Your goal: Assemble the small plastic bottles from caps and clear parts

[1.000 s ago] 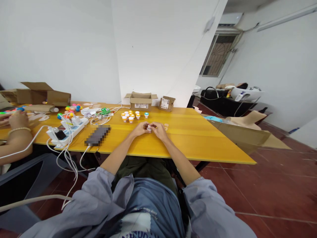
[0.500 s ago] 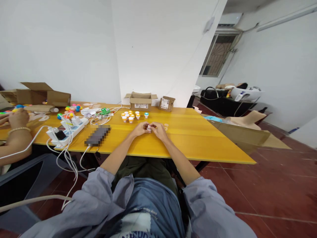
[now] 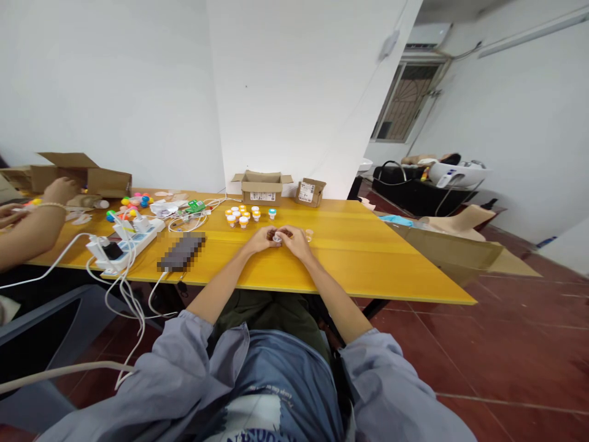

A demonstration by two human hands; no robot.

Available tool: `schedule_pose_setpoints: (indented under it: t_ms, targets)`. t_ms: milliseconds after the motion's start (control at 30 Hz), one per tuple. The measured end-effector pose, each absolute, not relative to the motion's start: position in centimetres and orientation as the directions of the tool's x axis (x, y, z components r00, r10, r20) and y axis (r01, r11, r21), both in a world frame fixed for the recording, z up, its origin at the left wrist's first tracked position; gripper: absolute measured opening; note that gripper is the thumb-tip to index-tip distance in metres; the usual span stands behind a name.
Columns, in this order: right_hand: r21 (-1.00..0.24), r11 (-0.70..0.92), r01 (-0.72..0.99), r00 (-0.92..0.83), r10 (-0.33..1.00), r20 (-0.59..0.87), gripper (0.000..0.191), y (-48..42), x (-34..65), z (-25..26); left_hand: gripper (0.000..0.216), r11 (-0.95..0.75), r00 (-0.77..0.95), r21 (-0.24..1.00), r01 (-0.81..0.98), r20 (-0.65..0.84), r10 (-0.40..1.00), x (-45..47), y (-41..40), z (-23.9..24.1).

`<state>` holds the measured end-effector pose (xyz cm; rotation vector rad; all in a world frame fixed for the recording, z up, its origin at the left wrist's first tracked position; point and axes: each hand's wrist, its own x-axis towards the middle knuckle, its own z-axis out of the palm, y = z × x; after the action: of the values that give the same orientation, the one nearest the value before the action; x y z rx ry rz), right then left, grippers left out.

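Note:
My left hand (image 3: 264,239) and my right hand (image 3: 295,241) meet over the yellow table (image 3: 350,258), fingers closed around a small whitish piece (image 3: 277,238). It is too small and too covered by the fingers to name. Just right of my right hand stands a small clear cup (image 3: 309,234). Beyond my hands is a cluster of several small white jars with orange lids (image 3: 236,215). One jar with a teal lid (image 3: 272,213) stands at the right of that cluster.
Two cardboard boxes, one open (image 3: 262,187) and one smaller (image 3: 310,192), stand against the wall. On the left lie a power strip (image 3: 133,245) with white cables and a dark blurred device (image 3: 181,252). A co-worker's hand (image 3: 59,190) is near another open box (image 3: 108,183).
My hands have stayed nearly still, with only slight finger movement around the small piece. The co-worker's hand at the left has moved up toward the open box.

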<state>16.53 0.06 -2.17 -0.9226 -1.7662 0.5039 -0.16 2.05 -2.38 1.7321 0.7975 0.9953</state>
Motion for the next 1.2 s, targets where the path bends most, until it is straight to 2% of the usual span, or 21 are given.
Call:
schedule_pose_setpoints:
  t_ms: [233,467,700,1033,1200]
  targets:
    - [-0.810,0.524,0.264,-0.093,0.850,0.519,0.021,0.9,17.0,-2.5,0.041,-0.334,0.383,0.938,0.096,0.275,0.882,-0.3,2.1,-1.7]
    - [-0.957,0.288,-0.038,-0.153,0.945,0.290,0.024,1.0,16.8,-2.6,0.044,-0.307,0.317,0.952,-0.012,0.295,0.902,-0.4,1.2,-0.5]
    - [-0.956,0.107,-0.274,-0.213,0.962,0.169,0.027,0.4,16.7,-2.3,0.044,-0.285,0.328,0.955,-0.082,0.296,0.897,-0.2,0.7,-0.3]
    - [-0.957,0.110,-0.269,-0.235,0.956,0.176,0.029,0.2,16.9,-2.0,0.041,-0.350,0.306,0.936,0.040,0.322,0.896,-0.2,0.5,0.2]
    - [-0.967,0.117,-0.228,-0.232,0.958,0.170,0.029,0.0,16.8,-1.9,0.042,-0.346,0.311,0.937,0.037,0.319,0.896,-0.2,0.4,0.2]
